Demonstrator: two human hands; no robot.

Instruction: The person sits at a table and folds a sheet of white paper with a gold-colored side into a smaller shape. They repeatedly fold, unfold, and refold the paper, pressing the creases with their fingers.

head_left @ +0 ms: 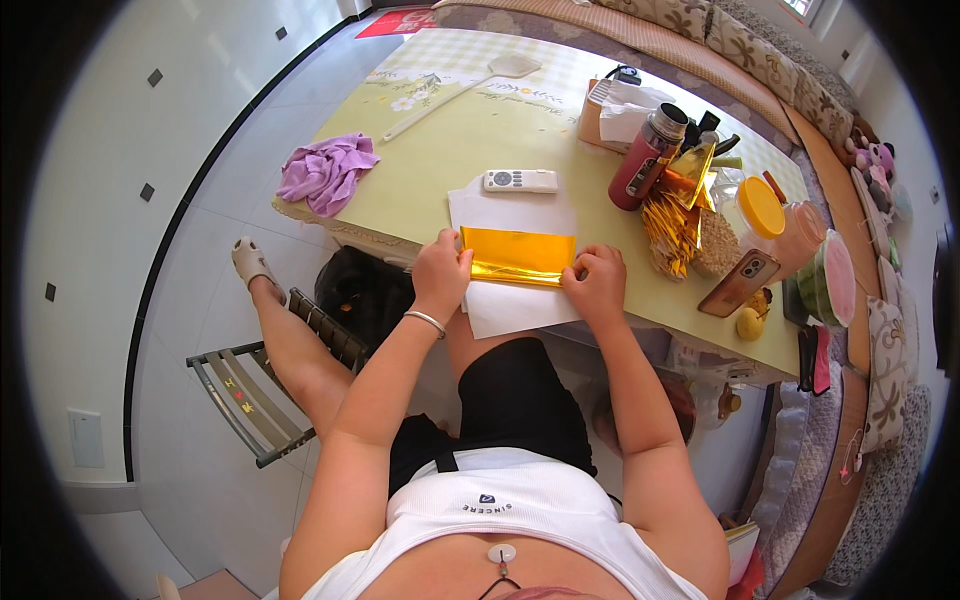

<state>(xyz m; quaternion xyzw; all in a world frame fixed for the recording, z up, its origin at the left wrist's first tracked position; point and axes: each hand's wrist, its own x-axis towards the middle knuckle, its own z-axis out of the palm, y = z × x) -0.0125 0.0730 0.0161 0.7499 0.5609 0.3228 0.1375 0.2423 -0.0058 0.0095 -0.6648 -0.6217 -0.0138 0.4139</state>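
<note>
A shiny gold foil sheet, wide and rectangular, stretches between my hands above white paper at the table's near edge. My left hand pinches its left end, with a silver bangle on that wrist. At the right end, my right hand has its fingers closed on the foil's corner. White paper lies beneath and hangs over the edge toward my lap. Just beyond the foil, a white remote control rests on the paper.
To the right stand a dark red thermos, a bundle of folded gold foil, a yellow-lidded jar and a leaning phone. A purple cloth lies at the left corner, a fly swatter farther back. A folding stool stands left.
</note>
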